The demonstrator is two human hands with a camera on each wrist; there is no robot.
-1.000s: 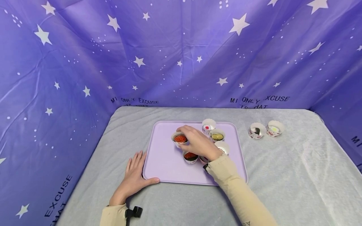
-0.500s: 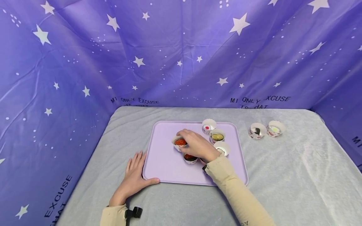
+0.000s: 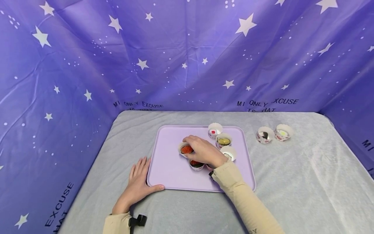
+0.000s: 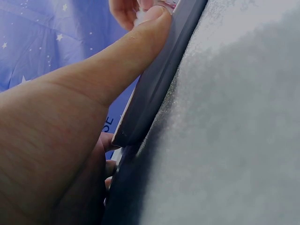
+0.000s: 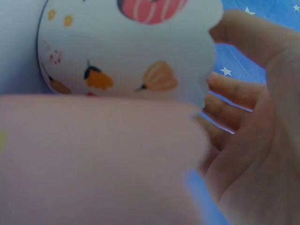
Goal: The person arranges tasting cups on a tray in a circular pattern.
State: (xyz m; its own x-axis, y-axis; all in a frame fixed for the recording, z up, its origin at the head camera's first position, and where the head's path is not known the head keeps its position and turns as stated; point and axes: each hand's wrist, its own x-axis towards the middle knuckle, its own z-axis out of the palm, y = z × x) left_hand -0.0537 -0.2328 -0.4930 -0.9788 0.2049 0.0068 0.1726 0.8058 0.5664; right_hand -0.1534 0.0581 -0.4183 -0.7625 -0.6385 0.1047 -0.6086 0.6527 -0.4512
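My right hand (image 3: 204,151) holds a paper baking cup (image 3: 187,149) with orange-red roe sushi inside, thumb and fingers at its rim. In the right wrist view, a printed paper cup (image 5: 136,51) has fingertips at its scalloped rim; a blurred pinkish cup (image 5: 93,159) fills the foreground. Just in front of the held cup stands another cup with red-topped sushi (image 3: 196,165). My left hand (image 3: 138,182) rests at the front left corner of the lilac tray (image 3: 169,172), fingers straight along its left side, thumb on the front rim (image 4: 159,75).
Along the tray's right part stand cups with a red-and-white piece (image 3: 214,131), a yellow-topped piece (image 3: 223,141) and a whitish piece (image 3: 229,152). My right wrist mostly hides another cup. Two more cups (image 3: 264,135) sit right of the tray on the grey cloth (image 3: 306,182).
My right hand has drawn the roe cup slightly nearer, toward the red-topped cup in front of it. My left hand has stayed in place on the tray.
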